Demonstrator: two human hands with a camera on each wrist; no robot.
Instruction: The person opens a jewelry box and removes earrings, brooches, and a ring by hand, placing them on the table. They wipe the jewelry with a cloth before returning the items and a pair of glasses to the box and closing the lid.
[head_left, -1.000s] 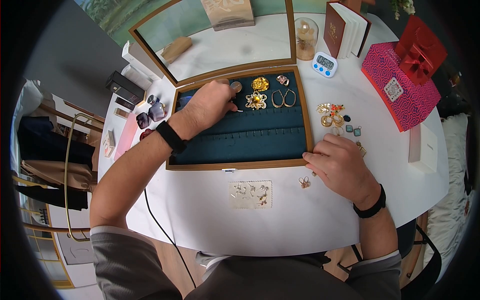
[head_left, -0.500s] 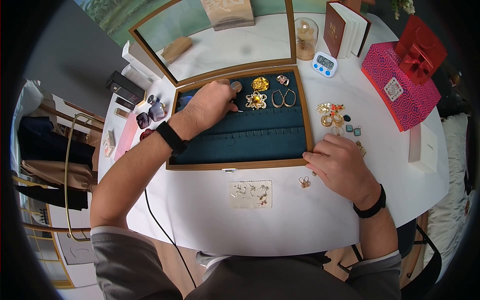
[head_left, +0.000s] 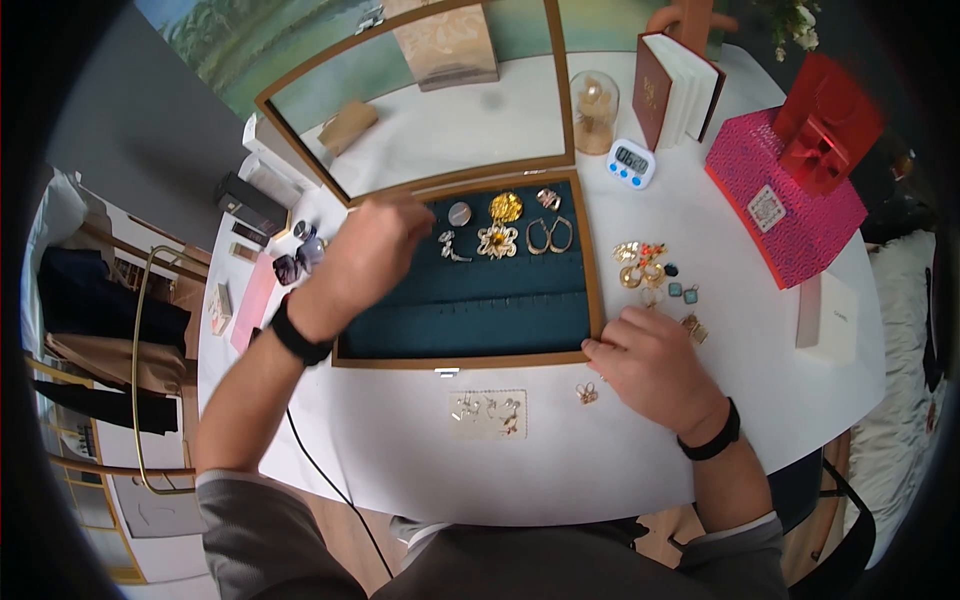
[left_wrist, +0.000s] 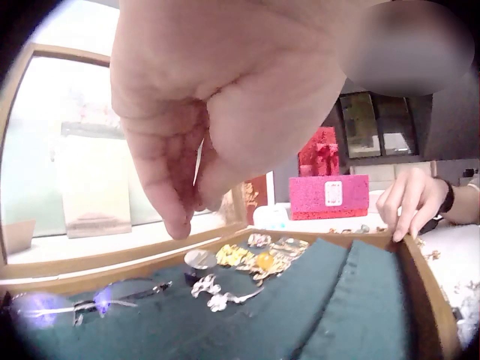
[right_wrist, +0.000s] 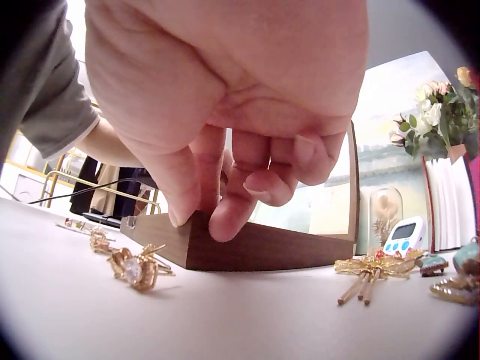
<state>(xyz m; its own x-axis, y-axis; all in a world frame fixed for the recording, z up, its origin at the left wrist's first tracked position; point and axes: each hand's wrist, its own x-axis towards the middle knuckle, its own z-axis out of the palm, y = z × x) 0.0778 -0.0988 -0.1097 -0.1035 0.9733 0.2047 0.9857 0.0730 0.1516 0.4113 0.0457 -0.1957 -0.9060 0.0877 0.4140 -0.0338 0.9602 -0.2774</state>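
A wooden jewelry box (head_left: 470,361) with a dark green lining stands on the table, its glass lid (head_left: 420,110) raised. Over the left part of the box hovers my left hand (head_left: 375,245), fingers loosely bent with nothing between them. Below it, in the left wrist view, lie a silver flower-like piece (left_wrist: 217,294), a round silver-topped item (left_wrist: 200,260) and glasses (left_wrist: 82,306). A gold brooch (head_left: 506,207), a flower brooch (head_left: 497,240) and hoop earrings (head_left: 550,236) lie inside too. My right hand (head_left: 650,360) pinches the box's front right corner with thumb and fingers.
Loose earrings (head_left: 640,275) and a gold pair (head_left: 587,393) lie right of and before the box. A card of small earrings (head_left: 488,414) sits in front. Sunglasses (head_left: 298,260) lie left; a timer (head_left: 631,164), glass dome (head_left: 595,112) and pink box (head_left: 785,200) stand behind and right.
My left hand has lifted off the lining and drawn back to the left, uncovering the silver piece. My right hand keeps its hold on the corner. The head view has shifted slightly.
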